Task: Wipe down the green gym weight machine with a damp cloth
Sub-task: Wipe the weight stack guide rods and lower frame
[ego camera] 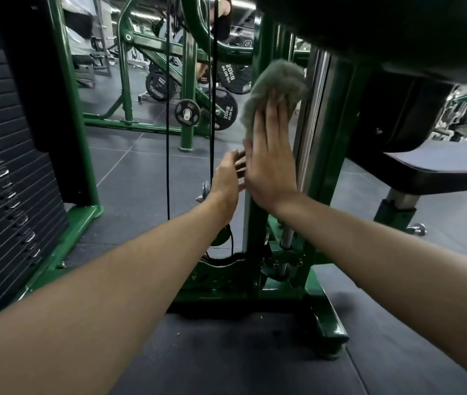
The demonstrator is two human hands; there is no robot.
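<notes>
The green weight machine fills the view, with an upright post (329, 155) in the middle and a green base foot (329, 323) on the floor. A grey-green cloth (276, 81) is pressed flat against the upright by my right hand (272, 163), fingers stretched upward over the cloth's lower part. My left hand (226, 181) hovers just left of the right wrist, fingers apart, holding nothing; whether it touches the post is unclear. A chrome guide rod (310, 118) runs beside the cloth.
A black weight stack (1, 181) stands at the left. Two black cables (167, 138) hang in the middle. A dark padded seat (437, 169) juts out at the right, with dark padding overhead. Plate-loaded green frames and 20kg plates (225, 112) sit behind.
</notes>
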